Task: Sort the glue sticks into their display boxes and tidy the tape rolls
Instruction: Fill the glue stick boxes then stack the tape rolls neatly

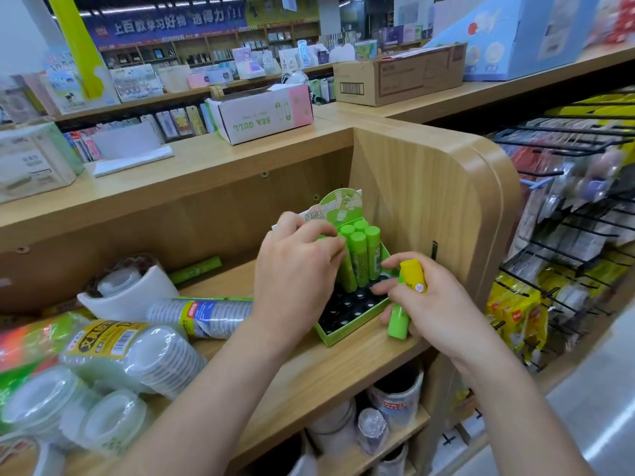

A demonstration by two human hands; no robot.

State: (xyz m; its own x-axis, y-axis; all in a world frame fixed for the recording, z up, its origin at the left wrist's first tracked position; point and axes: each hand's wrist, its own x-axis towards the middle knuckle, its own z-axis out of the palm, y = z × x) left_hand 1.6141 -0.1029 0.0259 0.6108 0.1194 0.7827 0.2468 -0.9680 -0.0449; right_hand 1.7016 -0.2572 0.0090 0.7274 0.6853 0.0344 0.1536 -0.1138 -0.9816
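Observation:
A green display box (338, 333) with a black holed insert stands on the wooden shelf (309, 369) by its right wall. Several green glue sticks (360, 255) stand upright at the box's back. My left hand (295, 269) curls over the sticks on the left side of the box and grips one of them. My right hand (436, 304) holds two sticks at the box's right edge: a yellow-capped glue stick (414, 274) and a green glue stick (398, 321). Clear tape rolls (151, 359) in shrink-wrapped stacks lie to the left on the shelf.
A white roll (134, 293) and a loose green stick (196, 269) lie at the shelf's back. More tape rolls sit on the lower shelf (395, 396). Wire racks (570, 255) with hanging packets stand to the right. Cardboard boxes (264, 113) sit on the top ledge.

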